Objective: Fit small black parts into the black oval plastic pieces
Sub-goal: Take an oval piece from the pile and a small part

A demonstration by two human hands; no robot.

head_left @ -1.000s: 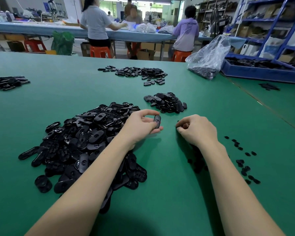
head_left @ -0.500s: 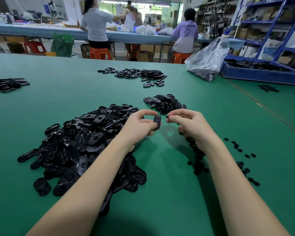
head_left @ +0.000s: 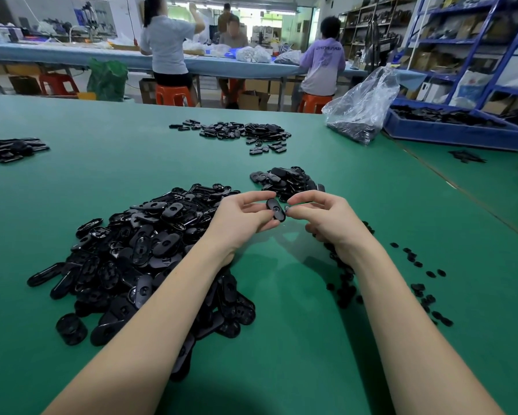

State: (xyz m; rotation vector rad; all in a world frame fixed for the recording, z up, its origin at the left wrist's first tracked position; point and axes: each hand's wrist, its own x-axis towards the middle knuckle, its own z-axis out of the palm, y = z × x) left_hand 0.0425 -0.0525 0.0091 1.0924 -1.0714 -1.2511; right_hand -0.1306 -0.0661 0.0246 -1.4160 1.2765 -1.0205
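Head view: left hand [head_left: 245, 220] pinches one oval piece [head_left: 275, 209] above the counter [head_left: 132, 175], right hand [head_left: 320, 214] pinching a small part [head_left: 286, 208] against it, fit not yet seated; big unfilled pile [head_left: 138, 250] left of hands, smaller pile [head_left: 284, 181] beyond, blue bin [head_left: 449, 134] far right holding black pieces.

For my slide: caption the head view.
Left hand holds an oval piece while right hand brings a small part to it.
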